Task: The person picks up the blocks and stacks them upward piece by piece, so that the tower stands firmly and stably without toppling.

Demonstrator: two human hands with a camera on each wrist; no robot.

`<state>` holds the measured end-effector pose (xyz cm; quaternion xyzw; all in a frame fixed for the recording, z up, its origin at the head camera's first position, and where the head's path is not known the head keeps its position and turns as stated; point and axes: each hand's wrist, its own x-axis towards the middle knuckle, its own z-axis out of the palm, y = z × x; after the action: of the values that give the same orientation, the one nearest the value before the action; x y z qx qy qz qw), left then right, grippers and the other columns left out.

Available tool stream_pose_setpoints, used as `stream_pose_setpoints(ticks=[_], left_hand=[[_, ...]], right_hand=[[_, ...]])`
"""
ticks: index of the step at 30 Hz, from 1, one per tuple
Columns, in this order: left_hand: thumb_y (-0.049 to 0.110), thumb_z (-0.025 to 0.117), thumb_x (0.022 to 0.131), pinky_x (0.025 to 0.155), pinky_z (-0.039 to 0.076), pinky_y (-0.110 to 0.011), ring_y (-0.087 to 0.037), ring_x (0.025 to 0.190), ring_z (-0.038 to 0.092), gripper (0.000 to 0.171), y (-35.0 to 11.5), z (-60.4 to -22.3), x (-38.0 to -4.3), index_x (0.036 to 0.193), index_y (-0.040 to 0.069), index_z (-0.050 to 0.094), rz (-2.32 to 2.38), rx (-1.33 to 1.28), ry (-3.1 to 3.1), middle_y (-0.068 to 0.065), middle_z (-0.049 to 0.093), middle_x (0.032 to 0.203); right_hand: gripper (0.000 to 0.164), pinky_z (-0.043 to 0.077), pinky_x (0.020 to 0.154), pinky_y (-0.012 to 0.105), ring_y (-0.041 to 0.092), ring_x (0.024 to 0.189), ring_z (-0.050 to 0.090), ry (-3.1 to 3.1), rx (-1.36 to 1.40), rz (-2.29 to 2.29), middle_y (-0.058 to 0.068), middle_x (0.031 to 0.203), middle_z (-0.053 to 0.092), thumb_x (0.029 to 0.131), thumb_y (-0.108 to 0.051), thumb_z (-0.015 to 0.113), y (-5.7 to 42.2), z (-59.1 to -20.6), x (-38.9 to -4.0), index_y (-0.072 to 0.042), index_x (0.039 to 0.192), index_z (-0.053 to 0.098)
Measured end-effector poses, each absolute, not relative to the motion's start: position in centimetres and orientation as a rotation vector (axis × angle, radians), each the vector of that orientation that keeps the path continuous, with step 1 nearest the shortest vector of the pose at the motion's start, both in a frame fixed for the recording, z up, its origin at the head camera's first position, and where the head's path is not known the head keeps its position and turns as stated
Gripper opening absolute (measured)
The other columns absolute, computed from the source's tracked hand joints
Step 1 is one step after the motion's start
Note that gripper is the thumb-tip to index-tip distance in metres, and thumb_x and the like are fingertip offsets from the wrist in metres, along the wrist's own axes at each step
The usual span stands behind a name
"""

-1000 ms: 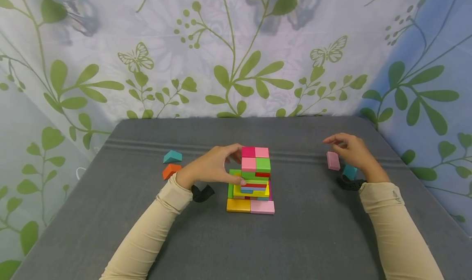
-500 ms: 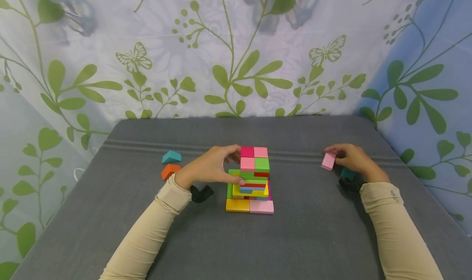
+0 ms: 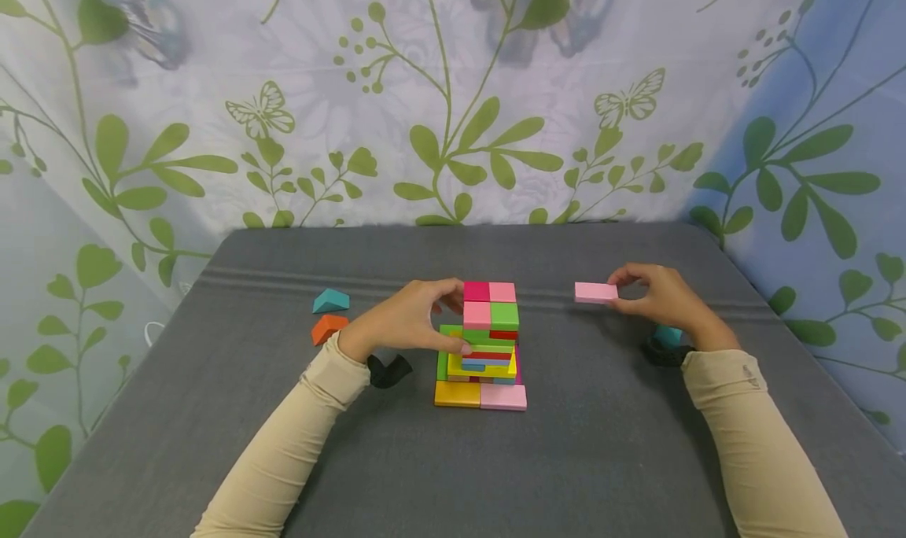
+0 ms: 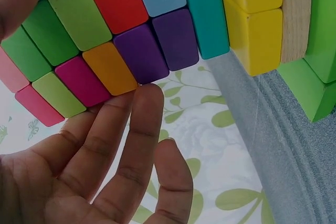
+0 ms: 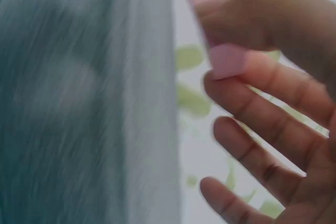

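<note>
A tower of colourful wooden blocks (image 3: 491,316) stands mid-table on a wider base. My left hand (image 3: 406,322) rests on its left side, thumb near the front and fingers towards the back. In the left wrist view, fairly straight fingertips (image 4: 149,95) touch the orange and purple blocks, and one finger stands apart. My right hand (image 3: 658,296) pinches a pink block (image 3: 593,292) between thumb and fingers, over the table right of the tower. Its other fingers are extended in the right wrist view, where the pink block (image 5: 227,60) is blurred.
Left of the tower lie a teal wedge-shaped block (image 3: 331,300) and an orange block (image 3: 328,329). A teal block (image 3: 668,335) lies partly hidden by my right wrist. The grey table (image 3: 566,459) ends at a leaf-patterned curtain (image 3: 396,129).
My right hand has reached down, pinched the pink block, lifted it off the table and turned it, carrying it left towards the tower. My left hand keeps its place on the tower.
</note>
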<state>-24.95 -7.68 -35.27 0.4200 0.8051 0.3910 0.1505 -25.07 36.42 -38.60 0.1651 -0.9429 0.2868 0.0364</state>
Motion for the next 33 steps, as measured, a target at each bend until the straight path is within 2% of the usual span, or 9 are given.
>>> stream_pose_setpoints(ticks=[2, 4, 6, 8, 9, 11, 19, 26, 33], left_hand=[[0.026, 0.087, 0.088, 0.105, 0.051, -0.060, -0.038, 0.122, 0.064, 0.067, -7.7, -35.3, -24.9, 0.141, -0.002, 0.059, 1.122, 1.200, 2.310, -0.012, 0.070, 0.131], [0.026, 0.087, 0.088, 0.106, 0.051, -0.060, -0.038, 0.123, 0.064, 0.067, -7.7, -35.4, -24.9, 0.142, -0.003, 0.059, 1.120, 1.193, 2.310, -0.012, 0.070, 0.131], [0.026, 0.087, 0.088, 0.106, 0.051, -0.060, -0.038, 0.123, 0.064, 0.068, -7.7, -35.4, -24.9, 0.142, -0.003, 0.058, 1.120, 1.193, 2.309, -0.012, 0.070, 0.131], [0.026, 0.087, 0.088, 0.105, 0.051, -0.060, -0.039, 0.123, 0.064, 0.068, -7.7, -35.5, -24.9, 0.142, -0.003, 0.058, 1.122, 1.194, 2.306, -0.012, 0.070, 0.131], [0.027, 0.087, 0.088, 0.105, 0.051, -0.060, -0.039, 0.123, 0.064, 0.067, -7.7, -35.5, -24.9, 0.142, -0.003, 0.058, 1.122, 1.193, 2.305, -0.012, 0.070, 0.130], [0.027, 0.086, 0.088, 0.105, 0.051, -0.060, -0.040, 0.122, 0.064, 0.067, -7.7, -35.5, -24.8, 0.142, -0.003, 0.059, 1.125, 1.192, 2.301, -0.012, 0.070, 0.130], [0.028, 0.086, 0.088, 0.106, 0.052, -0.058, -0.038, 0.122, 0.064, 0.068, -7.7, -35.5, -24.8, 0.142, -0.003, 0.059, 1.127, 1.176, 2.300, -0.012, 0.070, 0.130], [0.029, 0.086, 0.088, 0.105, 0.052, -0.058, -0.038, 0.122, 0.065, 0.067, -7.7, -35.3, -24.8, 0.141, -0.002, 0.059, 1.119, 1.180, 2.310, -0.012, 0.071, 0.130], [0.027, 0.087, 0.088, 0.103, 0.053, -0.055, -0.032, 0.120, 0.066, 0.068, -7.6, -35.1, -24.9, 0.142, -0.002, 0.059, 1.110, 1.207, 2.323, -0.011, 0.071, 0.130]], right_hand=[[0.025, 0.050, 0.102, 0.062, 0.032, 0.104, 0.067, -2.813, 0.512, 0.940, 0.017, 0.111, 0.075, 0.091, -0.009, 0.087, 35.2, -37.9, -24.6, -0.001, 0.113, 0.076], [0.025, 0.053, 0.101, 0.045, 0.018, 0.102, 0.066, -2.739, 0.517, 1.011, 0.015, 0.111, 0.075, 0.092, -0.008, 0.086, 33.9, -37.1, -24.1, -0.002, 0.114, 0.076], [0.025, 0.053, 0.098, 0.029, 0.008, 0.101, 0.064, -2.655, 0.539, 1.130, 0.004, 0.111, 0.075, 0.092, -0.004, 0.085, 32.5, -36.5, -23.5, -0.001, 0.115, 0.076], [0.024, 0.051, 0.092, 0.018, 0.003, 0.099, 0.064, -2.567, 0.564, 1.276, -0.005, 0.110, 0.075, 0.092, 0.001, 0.083, 31.2, -35.9, -23.0, 0.002, 0.115, 0.076], [0.024, 0.050, 0.091, 0.015, 0.004, 0.099, 0.065, -2.526, 0.578, 1.350, -0.008, 0.110, 0.074, 0.092, 0.004, 0.082, 30.5, -35.6, -22.8, 0.004, 0.115, 0.075], [0.024, 0.052, 0.089, 0.016, 0.010, 0.099, 0.067, -2.453, 0.605, 1.472, -0.014, 0.108, 0.073, 0.091, 0.009, 0.080, 29.2, -35.1, -22.2, 0.008, 0.114, 0.073], [0.022, 0.056, 0.088, 0.024, 0.017, 0.096, 0.067, -2.400, 0.625, 1.675, -0.007, 0.107, 0.074, 0.094, 0.006, 0.077, 25.0, -33.9, -20.9, 0.007, 0.115, 0.071], [0.024, 0.056, 0.089, 0.029, 0.021, 0.097, 0.066, -2.426, 0.667, 1.721, -0.005, 0.108, 0.074, 0.094, 0.003, 0.078, 22.7, -33.8, -21.4, 0.008, 0.117, 0.071], [0.023, 0.055, 0.090, 0.031, 0.022, 0.098, 0.067, -2.419, 0.744, 1.735, -0.005, 0.107, 0.074, 0.094, 0.004, 0.078, 21.5, -34.1, -21.9, 0.007, 0.116, 0.071]])
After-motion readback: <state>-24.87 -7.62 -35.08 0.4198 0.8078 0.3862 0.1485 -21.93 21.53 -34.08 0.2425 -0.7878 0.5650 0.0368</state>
